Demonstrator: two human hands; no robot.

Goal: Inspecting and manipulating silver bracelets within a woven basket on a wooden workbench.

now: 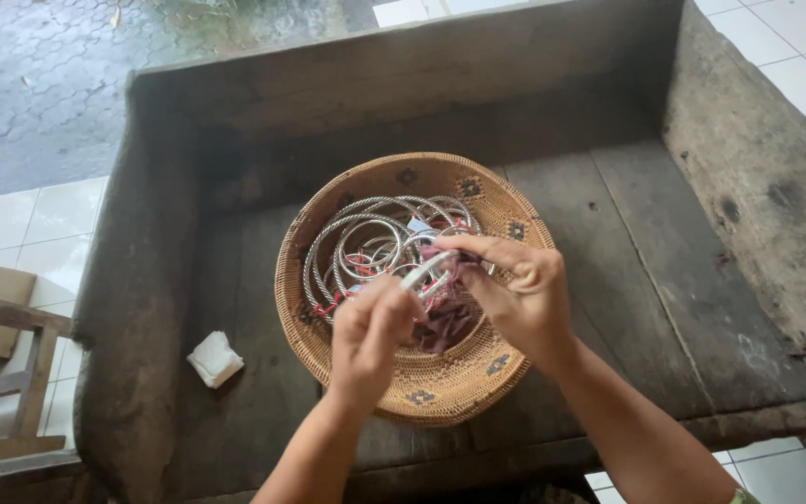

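Both bare forearms reach up from the lower edge and draw together toward the middle, the wrists slightly bent. The left hand (372,338) is curled with its back turned up, thumb and fingers pinched tight at the top. The right hand (518,291) sits just beside it and a little higher, knuckles outward, fingers bent inward to the left and closed in a pinch, fingertips nearly meeting the left's
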